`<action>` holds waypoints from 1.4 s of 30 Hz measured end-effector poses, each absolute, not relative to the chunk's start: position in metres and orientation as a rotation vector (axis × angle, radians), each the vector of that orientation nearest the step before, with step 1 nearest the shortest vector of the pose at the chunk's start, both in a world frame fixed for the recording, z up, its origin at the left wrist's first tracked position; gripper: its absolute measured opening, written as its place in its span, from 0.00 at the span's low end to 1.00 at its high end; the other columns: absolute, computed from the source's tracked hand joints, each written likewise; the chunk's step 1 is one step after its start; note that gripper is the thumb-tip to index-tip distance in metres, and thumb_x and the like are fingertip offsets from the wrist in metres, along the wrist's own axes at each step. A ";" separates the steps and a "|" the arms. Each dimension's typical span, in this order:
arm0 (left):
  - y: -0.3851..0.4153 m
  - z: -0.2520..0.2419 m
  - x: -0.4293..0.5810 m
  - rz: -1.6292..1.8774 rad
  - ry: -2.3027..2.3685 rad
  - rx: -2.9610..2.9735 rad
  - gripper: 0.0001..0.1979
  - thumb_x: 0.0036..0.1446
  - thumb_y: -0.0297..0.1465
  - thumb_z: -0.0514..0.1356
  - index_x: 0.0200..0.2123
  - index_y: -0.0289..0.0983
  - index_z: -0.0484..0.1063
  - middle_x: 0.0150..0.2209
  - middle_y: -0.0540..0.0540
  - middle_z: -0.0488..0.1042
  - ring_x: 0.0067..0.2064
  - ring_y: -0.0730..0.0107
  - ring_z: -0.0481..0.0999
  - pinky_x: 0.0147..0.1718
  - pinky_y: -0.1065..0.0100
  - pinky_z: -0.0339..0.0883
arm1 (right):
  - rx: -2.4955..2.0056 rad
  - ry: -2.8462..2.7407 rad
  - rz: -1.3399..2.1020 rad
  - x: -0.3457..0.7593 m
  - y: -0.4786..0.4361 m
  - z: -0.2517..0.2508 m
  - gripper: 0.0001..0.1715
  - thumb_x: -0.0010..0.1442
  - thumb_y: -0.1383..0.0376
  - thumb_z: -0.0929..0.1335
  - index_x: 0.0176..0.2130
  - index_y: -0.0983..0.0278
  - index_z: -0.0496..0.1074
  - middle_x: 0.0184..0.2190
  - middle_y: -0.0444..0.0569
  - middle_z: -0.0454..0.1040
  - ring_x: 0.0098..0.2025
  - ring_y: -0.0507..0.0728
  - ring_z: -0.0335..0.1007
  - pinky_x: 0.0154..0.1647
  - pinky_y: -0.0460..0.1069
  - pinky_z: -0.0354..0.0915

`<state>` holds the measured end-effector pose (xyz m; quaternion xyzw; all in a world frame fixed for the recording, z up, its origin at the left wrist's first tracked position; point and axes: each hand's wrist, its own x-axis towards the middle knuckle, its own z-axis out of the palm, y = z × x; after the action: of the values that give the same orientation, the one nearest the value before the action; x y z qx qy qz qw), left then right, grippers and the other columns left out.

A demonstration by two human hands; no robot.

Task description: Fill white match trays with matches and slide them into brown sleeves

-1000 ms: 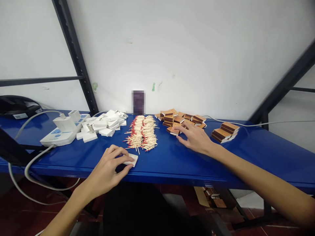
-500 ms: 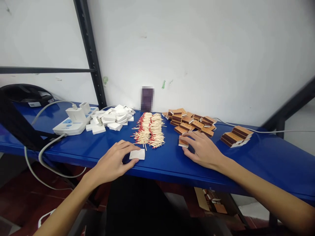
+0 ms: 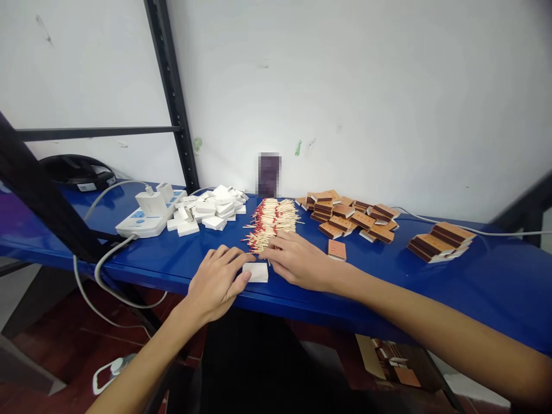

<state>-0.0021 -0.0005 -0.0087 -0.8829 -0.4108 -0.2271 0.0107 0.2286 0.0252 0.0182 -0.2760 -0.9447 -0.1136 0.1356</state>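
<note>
My left hand [image 3: 218, 280] rests on the blue shelf [image 3: 431, 287] with its thumb and fingers against a small white matchbox tray [image 3: 256, 272] near the front edge. My right hand [image 3: 294, 260] lies just right of that tray, its fingertips at the near end of the pile of red-tipped matches [image 3: 271, 221]. One orange matchbox sleeve [image 3: 337, 249] lies alone on the shelf beside my right wrist. Whether the right fingers pinch any matches is hidden.
A heap of white trays [image 3: 211, 210] lies at the left, beside a white power strip [image 3: 144, 218] with a plugged-in charger and cable. Orange-brown sleeves [image 3: 349, 215] are heaped behind, with a stacked group [image 3: 440, 241] further right. A black upright post [image 3: 172, 98] stands at the back.
My right hand let go of the orange sleeve, left it on the shelf, and moved left to the near end of the match pile. My left hand stayed at the white tray.
</note>
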 end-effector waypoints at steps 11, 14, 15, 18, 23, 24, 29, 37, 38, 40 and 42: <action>-0.005 -0.013 -0.001 -0.857 -1.353 -2.712 0.26 0.68 0.39 0.38 0.53 0.41 0.73 0.45 0.43 0.72 0.42 0.57 0.67 0.40 0.55 0.57 | -0.845 -2.720 -0.178 0.225 0.026 0.007 0.15 0.63 0.74 0.63 0.46 0.66 0.75 0.40 0.55 0.74 0.45 0.61 0.63 0.49 0.57 0.63; -0.005 -0.013 -0.002 -0.851 -1.350 -2.720 0.25 0.67 0.39 0.40 0.54 0.40 0.72 0.46 0.43 0.71 0.42 0.56 0.67 0.41 0.55 0.58 | -0.839 -2.694 -0.186 0.224 0.028 0.004 0.15 0.62 0.74 0.63 0.45 0.67 0.75 0.39 0.56 0.74 0.45 0.61 0.63 0.49 0.58 0.64; -0.005 -0.012 -0.003 -0.858 -1.347 -2.718 0.25 0.67 0.39 0.40 0.54 0.40 0.72 0.46 0.42 0.71 0.42 0.56 0.67 0.41 0.55 0.58 | -0.827 -2.690 -0.193 0.225 0.028 0.003 0.14 0.63 0.74 0.63 0.44 0.68 0.75 0.38 0.56 0.74 0.44 0.61 0.64 0.50 0.58 0.64; -0.005 -0.012 -0.005 -0.905 -1.299 -2.722 0.25 0.66 0.39 0.41 0.54 0.39 0.72 0.47 0.41 0.71 0.41 0.55 0.67 0.42 0.54 0.59 | -0.779 -2.667 -0.188 0.227 0.029 0.001 0.12 0.62 0.73 0.64 0.42 0.69 0.76 0.36 0.56 0.74 0.42 0.60 0.65 0.49 0.57 0.65; -0.005 -0.011 -0.003 -0.884 -1.313 -2.750 0.26 0.59 0.42 0.49 0.54 0.35 0.71 0.46 0.39 0.69 0.42 0.53 0.67 0.41 0.53 0.62 | -0.782 -2.549 -0.078 0.234 0.026 0.002 0.11 0.59 0.74 0.64 0.37 0.66 0.75 0.32 0.52 0.75 0.38 0.59 0.66 0.43 0.54 0.66; -0.005 -0.011 -0.002 -0.880 -1.347 -2.741 0.25 0.59 0.42 0.50 0.53 0.34 0.71 0.45 0.40 0.69 0.42 0.54 0.68 0.42 0.53 0.63 | -0.791 -2.532 -0.058 0.235 0.026 0.002 0.10 0.59 0.74 0.64 0.36 0.66 0.75 0.31 0.52 0.75 0.37 0.58 0.65 0.43 0.54 0.65; -0.005 -0.009 0.001 -0.976 -1.443 -2.671 0.20 0.62 0.39 0.49 0.46 0.35 0.73 0.39 0.42 0.69 0.38 0.59 0.68 0.41 0.56 0.62 | -0.804 -2.552 -0.060 0.234 0.025 0.001 0.12 0.62 0.71 0.64 0.41 0.66 0.76 0.34 0.53 0.75 0.39 0.59 0.66 0.44 0.55 0.64; -0.006 -0.005 -0.008 -1.195 -1.370 -2.716 0.16 0.64 0.38 0.49 0.39 0.36 0.73 0.30 0.47 0.67 0.31 0.66 0.67 0.32 0.63 0.60 | -0.775 -2.597 -0.033 0.235 0.019 0.002 0.13 0.62 0.71 0.63 0.38 0.65 0.77 0.36 0.54 0.76 0.43 0.59 0.66 0.47 0.57 0.64; -0.006 -0.005 -0.007 -1.157 -1.385 -2.722 0.16 0.64 0.38 0.49 0.40 0.36 0.73 0.29 0.48 0.67 0.30 0.66 0.67 0.32 0.64 0.59 | -0.762 -2.586 -0.021 0.236 0.018 0.002 0.12 0.62 0.71 0.64 0.37 0.65 0.77 0.35 0.54 0.76 0.42 0.59 0.66 0.47 0.57 0.64; -0.006 -0.005 -0.004 -1.028 -1.424 -2.737 0.16 0.64 0.38 0.51 0.46 0.37 0.73 0.28 0.49 0.67 0.30 0.65 0.68 0.33 0.64 0.60 | -0.732 -2.568 -0.011 0.237 0.017 0.002 0.10 0.61 0.70 0.65 0.36 0.65 0.77 0.35 0.53 0.77 0.41 0.59 0.67 0.47 0.57 0.65; -0.006 -0.005 -0.002 -0.865 -1.444 -2.760 0.18 0.64 0.40 0.53 0.52 0.39 0.71 0.29 0.49 0.69 0.32 0.64 0.70 0.34 0.64 0.60 | -0.709 -2.562 0.006 0.238 0.017 0.002 0.09 0.61 0.70 0.65 0.35 0.66 0.76 0.34 0.53 0.77 0.39 0.58 0.67 0.46 0.56 0.65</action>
<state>-0.0016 -0.0057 -0.0050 -0.8528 -0.4463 -0.2672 -0.0455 0.2382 0.0169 0.0020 -0.2588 -0.9358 0.0023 0.2392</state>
